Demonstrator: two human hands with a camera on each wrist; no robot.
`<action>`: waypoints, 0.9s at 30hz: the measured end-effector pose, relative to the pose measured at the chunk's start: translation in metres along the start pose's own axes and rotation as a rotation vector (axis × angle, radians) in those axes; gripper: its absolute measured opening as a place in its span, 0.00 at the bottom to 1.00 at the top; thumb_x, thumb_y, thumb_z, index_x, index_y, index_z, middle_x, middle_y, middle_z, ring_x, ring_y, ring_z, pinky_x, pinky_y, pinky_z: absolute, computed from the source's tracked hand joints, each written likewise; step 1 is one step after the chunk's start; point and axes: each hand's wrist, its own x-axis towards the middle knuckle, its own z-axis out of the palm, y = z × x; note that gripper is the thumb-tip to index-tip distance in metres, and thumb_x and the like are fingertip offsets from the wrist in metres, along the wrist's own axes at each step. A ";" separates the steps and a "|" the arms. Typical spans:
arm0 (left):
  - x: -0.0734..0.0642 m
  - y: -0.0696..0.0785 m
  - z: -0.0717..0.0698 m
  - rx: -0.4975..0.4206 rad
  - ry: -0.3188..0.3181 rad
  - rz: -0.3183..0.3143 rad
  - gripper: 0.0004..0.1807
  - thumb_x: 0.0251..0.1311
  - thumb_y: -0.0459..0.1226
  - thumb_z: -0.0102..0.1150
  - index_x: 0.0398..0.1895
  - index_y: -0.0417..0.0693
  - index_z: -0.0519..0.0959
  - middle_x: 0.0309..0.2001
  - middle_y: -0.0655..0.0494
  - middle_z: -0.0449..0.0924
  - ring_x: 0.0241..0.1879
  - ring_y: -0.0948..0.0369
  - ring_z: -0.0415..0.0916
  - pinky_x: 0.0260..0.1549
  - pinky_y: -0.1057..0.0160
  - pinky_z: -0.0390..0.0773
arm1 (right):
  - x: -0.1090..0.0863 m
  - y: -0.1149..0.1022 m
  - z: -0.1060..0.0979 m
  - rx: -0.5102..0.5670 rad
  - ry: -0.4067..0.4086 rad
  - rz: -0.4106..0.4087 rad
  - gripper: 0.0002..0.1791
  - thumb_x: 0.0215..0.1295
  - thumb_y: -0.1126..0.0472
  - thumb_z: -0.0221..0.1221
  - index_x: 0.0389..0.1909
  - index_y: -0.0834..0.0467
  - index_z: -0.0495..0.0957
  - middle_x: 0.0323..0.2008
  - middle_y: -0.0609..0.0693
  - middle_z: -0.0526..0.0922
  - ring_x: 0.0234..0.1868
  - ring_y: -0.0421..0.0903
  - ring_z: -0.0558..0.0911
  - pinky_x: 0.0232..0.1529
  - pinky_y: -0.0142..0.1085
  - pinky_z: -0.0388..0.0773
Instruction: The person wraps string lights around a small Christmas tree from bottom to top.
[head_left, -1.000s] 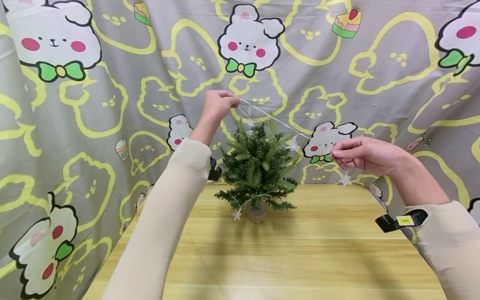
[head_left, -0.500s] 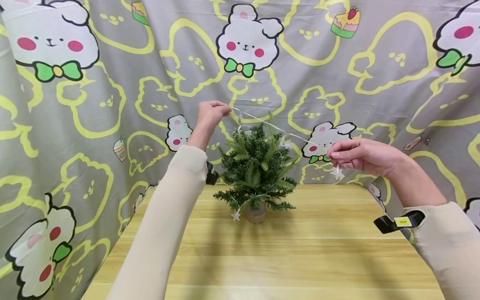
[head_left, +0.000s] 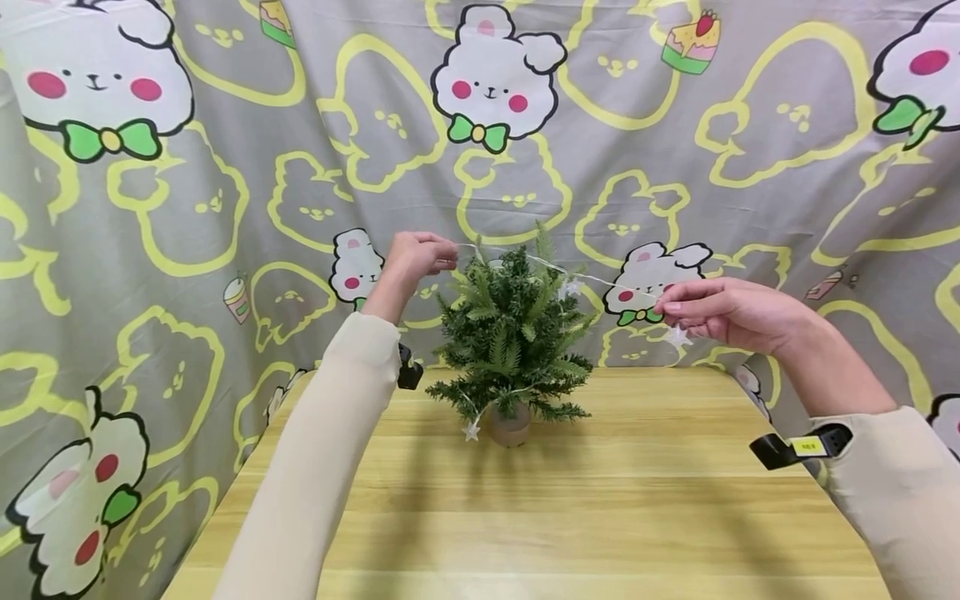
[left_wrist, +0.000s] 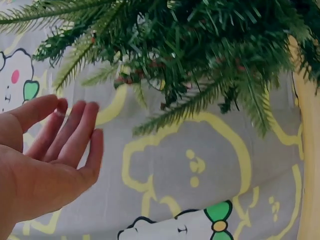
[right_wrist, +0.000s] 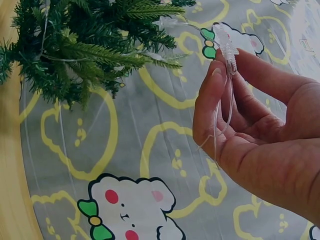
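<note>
A small artificial Christmas tree [head_left: 506,333] stands upright in a round base [head_left: 510,429]. Across its upper part runs a string of star lights [head_left: 615,286] on a thin clear wire. My left hand [head_left: 422,257], up beside the treetop on the left, pinches the wire between thumb and index finger; its other fingers are loosely bent in the left wrist view. Right of the tree, my right hand [head_left: 731,312] pinches the string near a clear star [right_wrist: 227,47], with wire looping down past the palm. One star [head_left: 471,431] dangles below the lower left branches, another [head_left: 570,288] at the upper right.
The tree stands near the back of a wooden table [head_left: 600,517]. Close behind hangs a grey curtain [head_left: 300,208] printed with cartoon animals, which also runs along the left side. A black strap [head_left: 798,446] sits at my right sleeve.
My left hand has come down and slightly left, lowering its end of the wire to the treetop. The right hand has barely moved, still holding its part of the string.
</note>
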 end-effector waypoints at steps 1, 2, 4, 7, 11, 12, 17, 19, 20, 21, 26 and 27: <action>-0.001 -0.001 -0.002 0.011 -0.020 -0.010 0.12 0.66 0.35 0.64 0.50 0.41 0.84 0.53 0.44 0.86 0.55 0.50 0.84 0.59 0.59 0.79 | 0.000 0.000 0.000 -0.001 0.002 -0.002 0.19 0.78 0.73 0.44 0.50 0.61 0.84 0.45 0.49 0.89 0.44 0.39 0.88 0.44 0.30 0.84; -0.002 -0.001 -0.004 0.026 -0.040 -0.023 0.12 0.66 0.36 0.65 0.50 0.42 0.84 0.53 0.44 0.86 0.55 0.50 0.84 0.56 0.60 0.80 | 0.000 -0.001 0.000 -0.003 0.006 -0.001 0.19 0.78 0.73 0.44 0.50 0.60 0.84 0.45 0.49 0.89 0.44 0.39 0.88 0.44 0.30 0.84; -0.003 -0.002 -0.008 0.090 -0.091 -0.043 0.13 0.67 0.38 0.65 0.51 0.43 0.83 0.54 0.46 0.85 0.56 0.49 0.84 0.51 0.62 0.81 | -0.001 -0.001 0.000 -0.005 0.006 -0.003 0.19 0.78 0.73 0.44 0.50 0.60 0.84 0.45 0.49 0.89 0.44 0.39 0.88 0.45 0.30 0.84; -0.005 -0.002 -0.014 0.199 -0.168 -0.067 0.16 0.67 0.41 0.64 0.55 0.45 0.82 0.57 0.49 0.84 0.58 0.51 0.82 0.42 0.65 0.76 | -0.001 0.000 -0.001 0.002 0.009 -0.008 0.19 0.77 0.74 0.44 0.50 0.61 0.84 0.45 0.49 0.89 0.45 0.39 0.88 0.45 0.30 0.84; -0.008 0.001 -0.019 0.278 -0.241 -0.069 0.18 0.69 0.41 0.61 0.58 0.44 0.80 0.60 0.49 0.83 0.63 0.51 0.78 0.53 0.61 0.76 | 0.000 0.000 -0.001 0.013 0.017 -0.016 0.19 0.77 0.74 0.44 0.50 0.61 0.84 0.44 0.50 0.89 0.45 0.40 0.88 0.45 0.30 0.84; -0.009 0.002 -0.020 0.284 -0.251 -0.065 0.18 0.70 0.40 0.61 0.58 0.43 0.80 0.60 0.49 0.82 0.64 0.51 0.77 0.58 0.58 0.75 | 0.000 0.000 -0.001 0.014 0.018 -0.015 0.19 0.77 0.74 0.44 0.49 0.61 0.84 0.44 0.50 0.89 0.45 0.40 0.88 0.45 0.30 0.84; -0.010 0.014 -0.019 0.289 -0.261 -0.032 0.18 0.68 0.38 0.62 0.60 0.45 0.81 0.61 0.47 0.81 0.63 0.52 0.78 0.69 0.52 0.69 | 0.001 0.001 -0.002 0.010 0.023 -0.011 0.19 0.77 0.74 0.44 0.49 0.62 0.84 0.43 0.50 0.89 0.43 0.40 0.88 0.44 0.30 0.85; -0.011 0.021 -0.017 0.297 -0.250 -0.015 0.19 0.68 0.39 0.63 0.61 0.47 0.81 0.61 0.48 0.82 0.62 0.53 0.78 0.68 0.53 0.70 | 0.001 0.001 -0.002 0.004 0.025 -0.011 0.18 0.77 0.74 0.44 0.49 0.62 0.84 0.43 0.50 0.89 0.42 0.40 0.88 0.44 0.30 0.85; -0.012 0.026 -0.016 0.300 -0.243 -0.003 0.19 0.68 0.39 0.63 0.61 0.48 0.81 0.60 0.48 0.82 0.62 0.53 0.79 0.67 0.54 0.71 | 0.001 0.000 -0.001 0.002 0.024 -0.012 0.18 0.77 0.74 0.44 0.49 0.62 0.84 0.43 0.50 0.89 0.42 0.40 0.88 0.44 0.30 0.85; -0.014 0.030 -0.014 0.305 -0.238 0.007 0.19 0.68 0.40 0.63 0.61 0.48 0.81 0.59 0.49 0.83 0.62 0.53 0.79 0.66 0.55 0.71 | 0.001 0.000 -0.001 -0.001 0.024 -0.013 0.18 0.77 0.74 0.45 0.49 0.62 0.84 0.42 0.50 0.89 0.42 0.40 0.88 0.44 0.30 0.85; -0.029 0.056 0.006 0.278 -0.224 0.077 0.18 0.68 0.40 0.64 0.60 0.52 0.82 0.53 0.53 0.86 0.57 0.56 0.81 0.61 0.60 0.75 | 0.003 -0.003 0.000 -0.028 0.004 -0.004 0.18 0.78 0.73 0.44 0.51 0.62 0.84 0.42 0.49 0.89 0.41 0.39 0.88 0.43 0.29 0.84; -0.032 0.061 0.011 0.277 -0.223 0.096 0.18 0.67 0.41 0.64 0.59 0.53 0.82 0.52 0.53 0.86 0.55 0.57 0.81 0.60 0.60 0.75 | 0.004 -0.004 0.000 -0.034 0.003 -0.002 0.18 0.78 0.72 0.44 0.51 0.62 0.84 0.42 0.49 0.88 0.41 0.39 0.87 0.43 0.29 0.84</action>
